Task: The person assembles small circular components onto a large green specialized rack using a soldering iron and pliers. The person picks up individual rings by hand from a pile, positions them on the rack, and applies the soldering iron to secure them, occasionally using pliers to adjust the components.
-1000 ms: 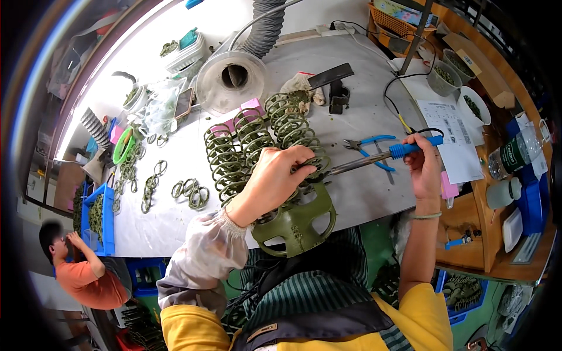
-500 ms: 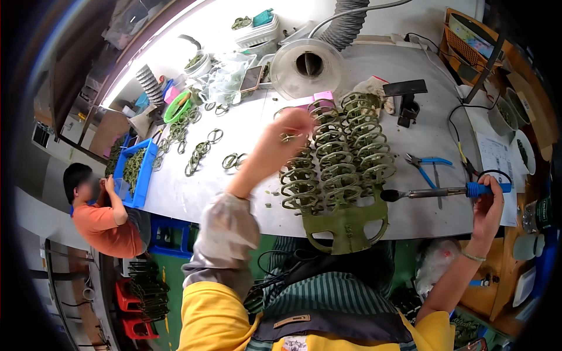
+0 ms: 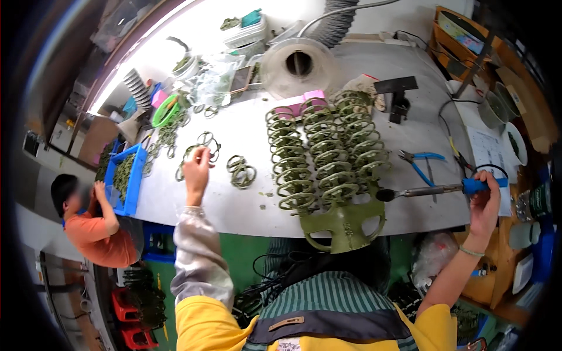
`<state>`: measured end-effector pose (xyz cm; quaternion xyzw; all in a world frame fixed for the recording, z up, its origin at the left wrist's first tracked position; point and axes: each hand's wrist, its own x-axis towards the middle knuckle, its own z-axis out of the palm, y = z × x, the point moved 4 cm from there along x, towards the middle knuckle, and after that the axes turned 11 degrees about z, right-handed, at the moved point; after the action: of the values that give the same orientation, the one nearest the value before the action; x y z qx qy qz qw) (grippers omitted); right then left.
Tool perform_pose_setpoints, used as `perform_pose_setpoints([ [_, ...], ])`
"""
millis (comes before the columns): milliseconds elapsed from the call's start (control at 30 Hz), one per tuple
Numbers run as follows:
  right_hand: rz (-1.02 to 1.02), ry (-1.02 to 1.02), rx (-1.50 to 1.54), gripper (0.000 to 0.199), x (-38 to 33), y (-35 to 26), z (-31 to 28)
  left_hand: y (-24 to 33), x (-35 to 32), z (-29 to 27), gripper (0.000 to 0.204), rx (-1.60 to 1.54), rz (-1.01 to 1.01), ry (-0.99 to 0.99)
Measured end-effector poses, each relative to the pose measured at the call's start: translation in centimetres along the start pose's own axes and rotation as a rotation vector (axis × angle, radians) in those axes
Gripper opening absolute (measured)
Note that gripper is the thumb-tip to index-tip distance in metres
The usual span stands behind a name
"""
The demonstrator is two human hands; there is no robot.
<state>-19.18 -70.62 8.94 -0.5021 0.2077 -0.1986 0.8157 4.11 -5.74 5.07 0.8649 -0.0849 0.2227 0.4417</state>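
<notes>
My left hand [image 3: 196, 172] reaches over the table at left, fingers pinched on a green ring-shaped piece [image 3: 209, 140] among several loose ones. Part of what it grips is hidden by the fingers. In my right hand [image 3: 486, 202] is a soldering iron [image 3: 433, 191] with a blue handle, its metal shaft pointing left. The dark tip lies beside the right edge of a green tree-like frame [image 3: 345, 225], which looks like wax. Rows of green rings [image 3: 287, 158] are stacked along that frame, and its handle end overhangs the table's near edge.
Blue-handled pliers [image 3: 424, 161] lie right of the frame. A black stand [image 3: 398, 96] and a clear funnel hood [image 3: 297, 67] stand behind. More green pieces [image 3: 241, 171] rest mid-table. At far left, a person in orange [image 3: 96, 231] sits by a blue tray [image 3: 136, 175].
My left hand has moved left from the frame to the loose green pieces, closing there. My right hand keeps the soldering iron in nearly the same place. The view has shifted slightly.
</notes>
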Motion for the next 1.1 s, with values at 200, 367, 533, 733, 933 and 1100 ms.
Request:
perform_pose_setpoints([
  [200,-0.037,0.019,-0.040,0.016,-1.0,-0.6,0.7,21.3,-1.9,6.6,0.023,-0.384,0.148,-0.457],
  [367,-0.048,0.035,-0.034,0.018,-1.1,-0.6,1.4,29.7,-7.0,13.2,0.032,-0.343,0.457,-0.785],
  [533,-0.009,0.010,-0.030,0.018,-0.5,0.5,1.9,30.6,-7.6,16.9,0.025,-0.265,0.478,-0.801],
  [733,0.025,0.009,0.045,0.017,0.1,1.9,1.9,30.3,-8.0,19.2,0.022,-0.227,0.588,-0.800],
  [933,0.042,-0.005,0.075,0.019,0.5,2.9,2.5,30.3,-8.0,19.4,0.020,-0.230,0.578,-0.770],
  [1100,0.040,-0.018,0.071,0.020,0.6,3.0,2.4,30.3,-8.0,19.7,0.020,-0.206,0.577,-0.814],
])
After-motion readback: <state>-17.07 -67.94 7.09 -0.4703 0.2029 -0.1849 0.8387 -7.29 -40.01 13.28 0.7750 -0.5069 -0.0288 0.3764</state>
